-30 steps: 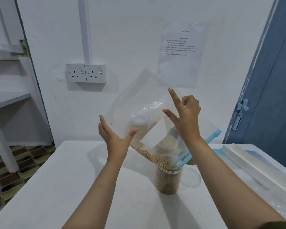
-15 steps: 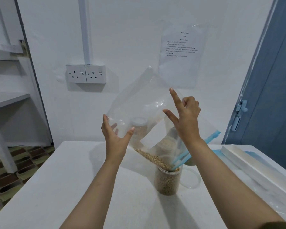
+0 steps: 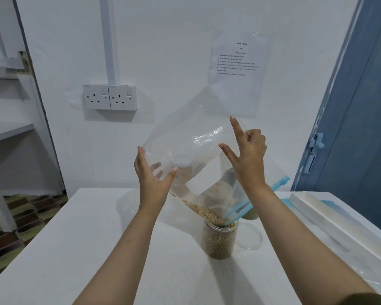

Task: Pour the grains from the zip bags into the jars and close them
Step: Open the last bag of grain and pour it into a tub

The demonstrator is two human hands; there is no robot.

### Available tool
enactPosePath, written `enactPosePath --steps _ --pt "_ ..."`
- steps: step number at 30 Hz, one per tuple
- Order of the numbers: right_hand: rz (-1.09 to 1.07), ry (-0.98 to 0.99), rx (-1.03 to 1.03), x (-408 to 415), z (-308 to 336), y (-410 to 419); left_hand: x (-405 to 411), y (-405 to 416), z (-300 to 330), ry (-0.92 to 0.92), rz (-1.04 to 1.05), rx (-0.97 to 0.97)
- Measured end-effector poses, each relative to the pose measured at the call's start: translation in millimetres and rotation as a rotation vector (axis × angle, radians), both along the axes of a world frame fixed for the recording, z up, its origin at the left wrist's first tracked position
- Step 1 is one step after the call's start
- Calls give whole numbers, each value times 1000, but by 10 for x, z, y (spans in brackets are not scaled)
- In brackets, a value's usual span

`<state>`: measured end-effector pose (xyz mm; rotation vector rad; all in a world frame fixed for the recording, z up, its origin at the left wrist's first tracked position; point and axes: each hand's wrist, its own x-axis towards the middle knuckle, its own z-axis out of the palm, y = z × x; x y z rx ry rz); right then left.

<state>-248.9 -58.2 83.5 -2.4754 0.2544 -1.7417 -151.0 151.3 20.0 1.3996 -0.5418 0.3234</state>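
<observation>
I see the clear zip bag (image 3: 198, 137) tilted between my hands, nearly empty, its blue zip mouth dipped into the open jar (image 3: 219, 241) below my right wrist. Tan grains (image 3: 204, 212) slide down its lower crease. My left hand (image 3: 152, 179) grips the bag's bottom corner, thumb in front; my right hand (image 3: 248, 155) holds its side, thumb and forefinger spread.

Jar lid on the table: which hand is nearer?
Right. The right hand holds the zip bag up and slightly left of the clear jar lid; the left hand grips the bag's far-left side, beyond the jar.
</observation>
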Motion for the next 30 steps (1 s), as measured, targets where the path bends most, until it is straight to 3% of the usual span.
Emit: enactPosePath --steps 30 --pt "53 -18 36 22 5 -148 11 -118 135 -83 78 10"
